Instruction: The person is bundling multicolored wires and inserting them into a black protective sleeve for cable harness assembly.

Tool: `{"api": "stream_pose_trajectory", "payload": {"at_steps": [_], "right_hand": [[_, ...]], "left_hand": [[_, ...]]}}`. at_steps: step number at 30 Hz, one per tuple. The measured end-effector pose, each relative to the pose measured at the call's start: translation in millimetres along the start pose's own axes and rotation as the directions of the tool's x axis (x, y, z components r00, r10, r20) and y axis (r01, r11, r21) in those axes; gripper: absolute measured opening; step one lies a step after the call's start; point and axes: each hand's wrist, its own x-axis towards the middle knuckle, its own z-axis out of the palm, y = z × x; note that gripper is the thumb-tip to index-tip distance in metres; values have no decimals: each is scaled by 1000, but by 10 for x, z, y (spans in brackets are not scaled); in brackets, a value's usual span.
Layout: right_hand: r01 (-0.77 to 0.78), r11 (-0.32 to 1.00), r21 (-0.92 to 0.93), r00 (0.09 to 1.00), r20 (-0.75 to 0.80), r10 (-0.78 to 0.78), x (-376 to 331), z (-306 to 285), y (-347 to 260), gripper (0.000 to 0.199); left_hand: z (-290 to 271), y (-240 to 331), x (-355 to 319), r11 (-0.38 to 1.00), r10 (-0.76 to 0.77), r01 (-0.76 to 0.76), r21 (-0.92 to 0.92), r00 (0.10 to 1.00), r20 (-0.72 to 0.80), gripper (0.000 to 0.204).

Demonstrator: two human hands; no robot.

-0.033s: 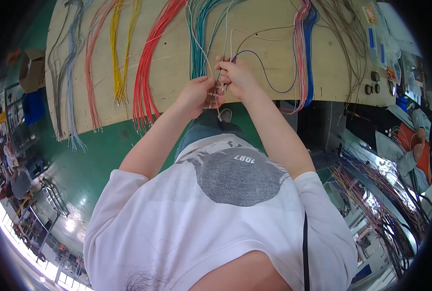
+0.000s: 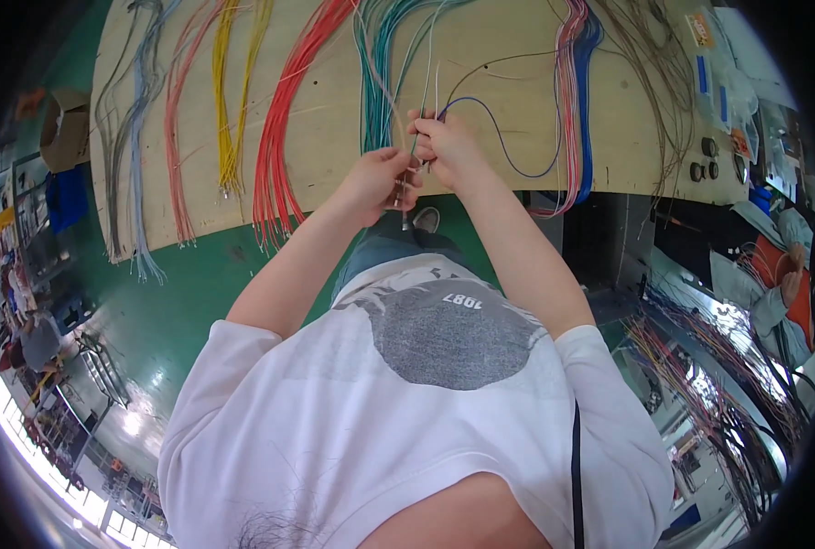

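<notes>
My left hand (image 2: 378, 186) is closed, thumb and fingers pinching a pale wire (image 2: 394, 110) that runs down from the far side of the table. Wire ends hang just below its fingers, too small to make out fully. Right beside it, my right hand (image 2: 446, 146) is closed on several thin wires. Among these are a blue wire (image 2: 492, 119) looping off to the right, a brown wire (image 2: 508, 57), a white wire and a green one. The fingertips of both hands are close together, so the wire ends between them are partly hidden.
Wire bundles lie across the wooden table (image 2: 329, 119): grey, yellow (image 2: 227, 137), red (image 2: 275, 165), teal (image 2: 375, 91), pink, blue (image 2: 585, 119) and brown. Black tape rolls (image 2: 697, 171) sit at the right. A co-worker's hands (image 2: 794, 265) show at far right.
My left fingers have drawn in around the wire, and the wire end below them has swung slightly left. My right hand has stayed in place.
</notes>
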Motion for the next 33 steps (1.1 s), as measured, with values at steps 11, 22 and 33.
{"api": "stream_pose_trajectory", "payload": {"at_steps": [11,22,33], "right_hand": [[-35,994,-100,999,2,36,-163,69,376,24],[57,984,171,994,-100,-40,-187,440,438,22],[164,941,298,965,-244,-91,-272,526,394,32]], "left_hand": [[-160,-279,-90,533,587,-445,720,807,64,24],[-681,-33,345,635,748,-622,458,644,-161,30],[-2281,726,776,-302,765,-20,953,592,254,15]]}}
